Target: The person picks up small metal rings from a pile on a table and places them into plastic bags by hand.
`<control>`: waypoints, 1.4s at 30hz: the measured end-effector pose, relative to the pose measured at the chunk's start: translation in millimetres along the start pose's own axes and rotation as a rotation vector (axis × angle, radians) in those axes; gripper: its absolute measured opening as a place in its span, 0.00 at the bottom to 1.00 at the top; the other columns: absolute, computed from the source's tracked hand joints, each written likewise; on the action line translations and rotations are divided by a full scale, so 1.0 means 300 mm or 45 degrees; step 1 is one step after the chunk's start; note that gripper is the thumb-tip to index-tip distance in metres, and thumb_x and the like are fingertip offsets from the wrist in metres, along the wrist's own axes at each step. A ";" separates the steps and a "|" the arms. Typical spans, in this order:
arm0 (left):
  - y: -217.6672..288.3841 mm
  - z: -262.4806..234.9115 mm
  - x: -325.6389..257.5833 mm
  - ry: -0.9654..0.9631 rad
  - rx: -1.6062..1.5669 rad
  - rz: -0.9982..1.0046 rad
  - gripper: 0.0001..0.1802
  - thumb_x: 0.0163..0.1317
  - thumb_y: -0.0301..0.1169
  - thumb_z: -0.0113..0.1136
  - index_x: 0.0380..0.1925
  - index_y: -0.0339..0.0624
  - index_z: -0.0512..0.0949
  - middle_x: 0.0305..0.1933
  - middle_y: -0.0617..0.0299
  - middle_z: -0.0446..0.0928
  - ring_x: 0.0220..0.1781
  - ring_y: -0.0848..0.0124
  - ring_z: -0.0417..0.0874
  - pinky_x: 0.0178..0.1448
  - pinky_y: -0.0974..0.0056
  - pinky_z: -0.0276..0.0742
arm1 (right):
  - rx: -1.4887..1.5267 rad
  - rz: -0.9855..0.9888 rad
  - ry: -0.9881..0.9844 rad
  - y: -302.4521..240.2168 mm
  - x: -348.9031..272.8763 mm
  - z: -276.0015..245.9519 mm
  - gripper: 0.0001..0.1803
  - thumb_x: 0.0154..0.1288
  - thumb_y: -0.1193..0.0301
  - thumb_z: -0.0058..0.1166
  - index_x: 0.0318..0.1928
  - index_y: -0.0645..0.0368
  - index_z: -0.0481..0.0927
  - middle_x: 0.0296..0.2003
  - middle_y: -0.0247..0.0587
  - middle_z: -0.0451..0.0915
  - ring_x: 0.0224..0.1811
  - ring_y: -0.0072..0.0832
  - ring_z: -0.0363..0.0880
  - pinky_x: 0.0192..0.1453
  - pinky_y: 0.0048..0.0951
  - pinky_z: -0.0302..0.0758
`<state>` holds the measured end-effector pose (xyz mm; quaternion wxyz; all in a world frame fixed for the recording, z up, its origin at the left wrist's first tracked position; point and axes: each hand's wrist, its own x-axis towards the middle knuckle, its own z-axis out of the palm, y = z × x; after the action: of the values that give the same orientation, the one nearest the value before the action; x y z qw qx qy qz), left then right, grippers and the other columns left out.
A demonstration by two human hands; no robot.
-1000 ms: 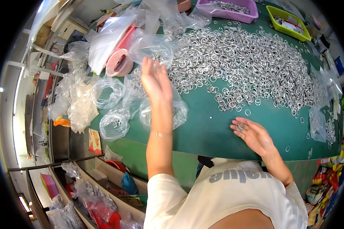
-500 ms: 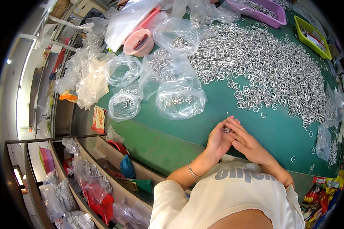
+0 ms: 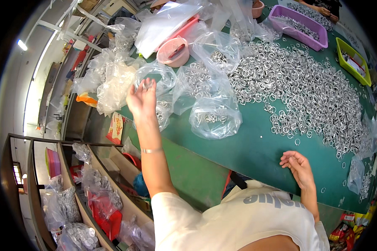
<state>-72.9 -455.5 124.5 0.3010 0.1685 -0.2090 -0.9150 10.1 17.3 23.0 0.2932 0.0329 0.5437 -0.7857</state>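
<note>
Metal rings (image 3: 147, 85) in the left grip (image 3: 143, 99), held by curled fingers; right grip (image 3: 299, 166) relaxed, fingers parted

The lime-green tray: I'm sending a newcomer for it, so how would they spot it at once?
On the green table, look past the heap of silvery rings to the far right. There, right of the purple tray, sits the lime-green tray, set apart by its colour and the white item inside; its purple neighbour holds rings.
</note>
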 end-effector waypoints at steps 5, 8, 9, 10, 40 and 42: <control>-0.018 0.021 0.123 -0.089 -0.294 -0.093 0.22 0.63 0.26 0.35 0.53 0.19 0.56 0.58 0.38 0.57 0.57 0.51 0.63 0.63 0.49 0.62 | 0.059 -0.040 0.038 0.001 0.000 -0.018 0.11 0.65 0.76 0.44 0.45 0.69 0.72 0.37 0.45 0.77 0.38 0.28 0.76 0.42 0.24 0.72; -0.035 0.010 0.100 -0.080 -0.187 -0.130 0.23 0.62 0.27 0.35 0.54 0.19 0.55 0.57 0.41 0.60 0.57 0.52 0.64 0.60 0.50 0.64 | 0.086 -0.037 0.045 0.009 -0.001 -0.025 0.11 0.65 0.76 0.43 0.45 0.68 0.72 0.37 0.45 0.77 0.37 0.27 0.76 0.42 0.24 0.72; -0.039 -0.027 0.110 -0.091 -0.161 -0.152 0.23 0.62 0.27 0.34 0.54 0.19 0.55 0.57 0.41 0.60 0.57 0.52 0.64 0.60 0.51 0.64 | 0.086 -0.030 0.044 0.011 -0.002 -0.025 0.11 0.65 0.76 0.43 0.46 0.68 0.72 0.37 0.45 0.77 0.37 0.27 0.76 0.42 0.24 0.72; -0.029 -0.052 0.134 0.019 -0.175 -0.187 0.21 0.62 0.28 0.34 0.51 0.21 0.58 0.55 0.41 0.62 0.56 0.52 0.64 0.59 0.49 0.63 | 0.084 -0.027 0.039 0.012 -0.003 -0.024 0.11 0.65 0.75 0.43 0.45 0.68 0.72 0.37 0.44 0.77 0.37 0.27 0.76 0.42 0.24 0.72; -1.211 0.057 -0.570 -1.901 2.320 0.615 0.39 0.49 0.46 0.65 0.59 0.42 0.63 0.63 0.48 0.57 0.66 0.40 0.49 0.64 0.41 0.53 | -2.273 -0.848 0.740 -0.181 0.275 -0.365 0.27 0.59 0.55 0.50 0.55 0.57 0.69 0.59 0.55 0.60 0.65 0.50 0.52 0.66 0.50 0.50; -1.137 0.044 -0.572 -2.028 2.259 0.654 0.38 0.45 0.42 0.67 0.56 0.43 0.65 0.58 0.50 0.62 0.66 0.42 0.51 0.61 0.43 0.59 | -2.184 -0.791 0.634 -0.174 0.221 -0.330 0.28 0.59 0.54 0.51 0.54 0.57 0.69 0.59 0.55 0.60 0.65 0.50 0.52 0.66 0.50 0.50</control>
<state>-111.9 -95.7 2.1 0.0413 -0.3388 -0.9148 -0.2160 -96.9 88.1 2.0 -0.1297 -0.1734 0.9674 -0.1311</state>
